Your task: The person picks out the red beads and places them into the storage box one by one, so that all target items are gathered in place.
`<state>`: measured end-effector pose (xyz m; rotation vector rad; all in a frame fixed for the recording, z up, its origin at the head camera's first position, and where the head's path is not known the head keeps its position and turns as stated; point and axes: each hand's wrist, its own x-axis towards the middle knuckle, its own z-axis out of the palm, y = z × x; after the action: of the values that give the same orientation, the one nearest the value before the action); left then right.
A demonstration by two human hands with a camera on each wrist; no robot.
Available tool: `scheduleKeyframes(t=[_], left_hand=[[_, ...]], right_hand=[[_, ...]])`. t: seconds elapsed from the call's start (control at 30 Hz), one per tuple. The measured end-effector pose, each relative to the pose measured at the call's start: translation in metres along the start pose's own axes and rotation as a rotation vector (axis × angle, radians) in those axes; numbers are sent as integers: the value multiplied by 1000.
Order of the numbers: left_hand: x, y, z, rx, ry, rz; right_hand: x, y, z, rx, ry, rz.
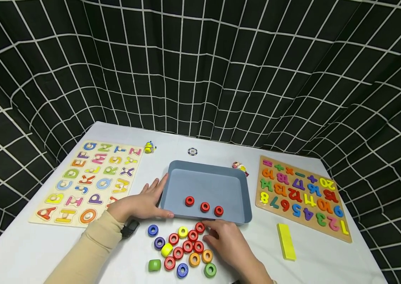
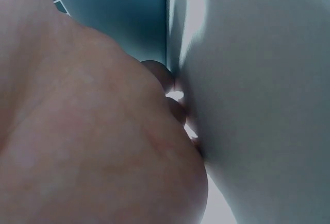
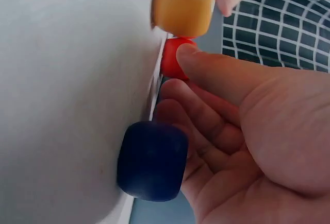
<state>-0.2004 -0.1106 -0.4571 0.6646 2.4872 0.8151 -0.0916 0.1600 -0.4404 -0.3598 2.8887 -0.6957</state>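
Note:
My left hand (image 1: pixel 140 203) lies along the left side of a blue-grey tray (image 1: pixel 207 162), fingers stretched out and thumb at the near left corner. The left wrist view is mostly filled by that hand (image 2: pixel 103 131). My right hand (image 1: pixel 230 240) is just in front of the tray's near edge. Its thumb and forefinger are at a red bead (image 1: pixel 199 227) with a hole through it; in the right wrist view the thumb overlaps the red bead (image 3: pixel 171 59), the other fingers curled. A dark blue bead (image 3: pixel 153 161) is close below these fingers. Inside the tray lie three red beads (image 1: pixel 205 207).
Loose red, orange, yellow, green and blue beads (image 1: pixel 187 247) cluster before the tray. A letter board (image 1: pixel 106 161) lies left and a number board (image 1: pixel 303 197) right. A yellow block (image 1: pixel 286 241), two small figures (image 1: pixel 149 147) and a round chip (image 1: pixel 192 151) are also on the table.

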Motion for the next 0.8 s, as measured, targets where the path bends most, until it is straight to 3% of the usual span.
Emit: scheduleKeyframes(t=[0.2, 0.47, 0.63, 0.7, 0.8], left_hand=[[0, 1, -1, -1, -2, 2], [0, -2, 2, 1, 11, -2], [-1, -1, 2, 3, 4, -4], [-1, 0, 1, 1, 1, -4], [-1, 0, 0, 1, 0, 0]], right_hand=[[0, 1, 3, 53, 21, -21], [0, 0, 6, 104, -32, -68], [-2, 4, -4, 427, -77, 7], [-2, 8, -11, 569, -32, 63], [2, 18, -22, 677, 117, 154]])
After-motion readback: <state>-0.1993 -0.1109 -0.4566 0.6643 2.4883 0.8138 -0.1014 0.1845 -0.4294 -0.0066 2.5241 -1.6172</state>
